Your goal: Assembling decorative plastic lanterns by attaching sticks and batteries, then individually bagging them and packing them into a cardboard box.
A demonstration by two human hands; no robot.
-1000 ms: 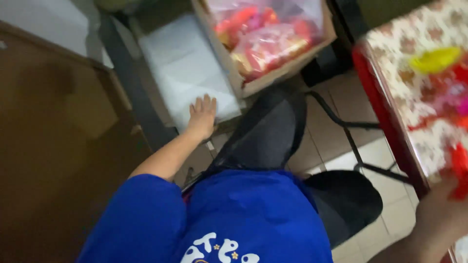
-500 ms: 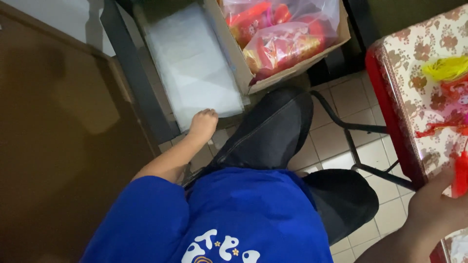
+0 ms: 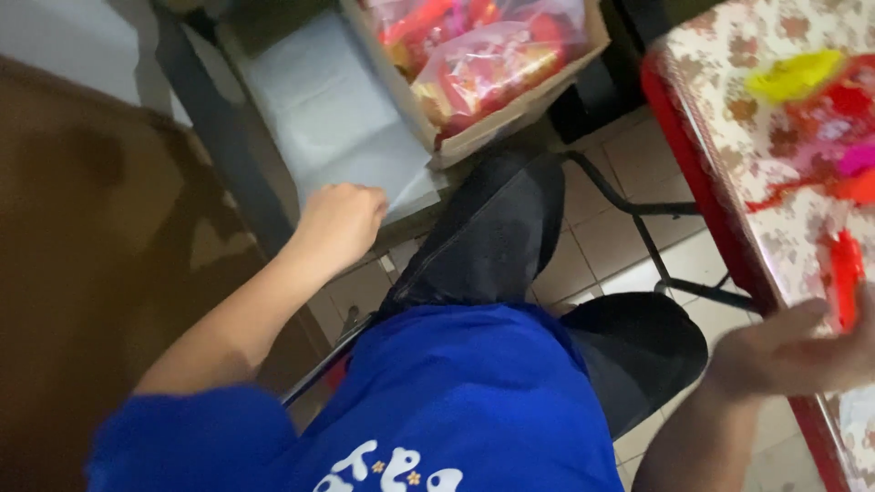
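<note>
My left hand [image 3: 342, 223] reaches down to a low shelf, fingers curled into a loose fist on the near edge of a white sheet [image 3: 337, 118]. Whether it grips the sheet is unclear. My right hand [image 3: 793, 351] is blurred at the edge of a table with a flowered cloth [image 3: 729, 118]. It sits just below a small red item [image 3: 843, 273], and I cannot tell if it holds it. I am seated, with a blue shirt [image 3: 474, 401] and dark trousers [image 3: 501, 237] in the middle of the view.
A cardboard box [image 3: 510, 114] of red and orange snack packets [image 3: 483, 64] stands right of the white sheet. Yellow and red packets [image 3: 802, 82] lie on the table. A brown wooden panel [image 3: 82, 255] fills the left. Black chair legs [image 3: 656, 246] cross the tiled floor.
My left hand lay flat with fingers spread on the white sheet and has curled into a fist at its near edge. My right hand has come further into view by the table.
</note>
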